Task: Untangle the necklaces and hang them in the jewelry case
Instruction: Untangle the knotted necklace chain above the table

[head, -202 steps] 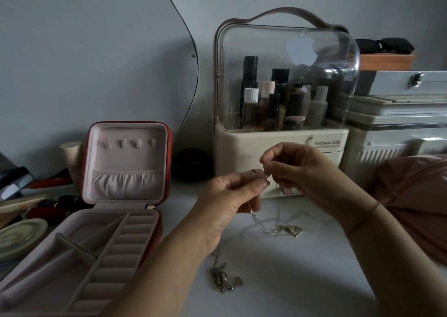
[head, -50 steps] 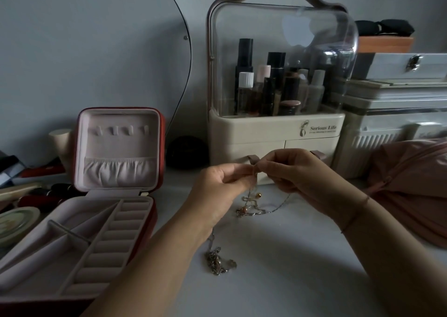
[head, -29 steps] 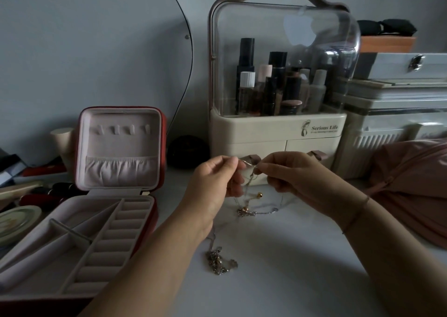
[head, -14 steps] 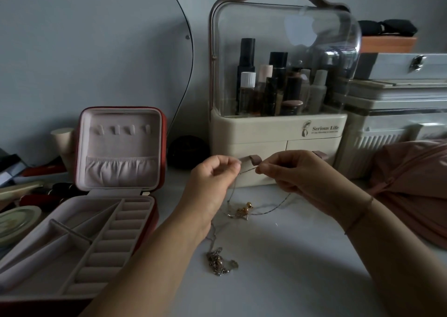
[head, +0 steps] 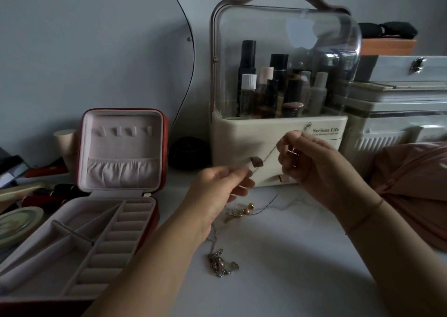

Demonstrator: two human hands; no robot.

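Right hand (head: 312, 162) had lifted away from left hand (head: 221, 187), both pinching one necklace (head: 270, 151) stretched between them; its knot (head: 240, 212) lay on the pale surface (head: 290, 280) below. Untangling seemed underway; next needs gentle teasing, then carrying left to the open jewelry case (head: 121, 147). Dim room, cosmetics organiser (head: 278, 133) behind.
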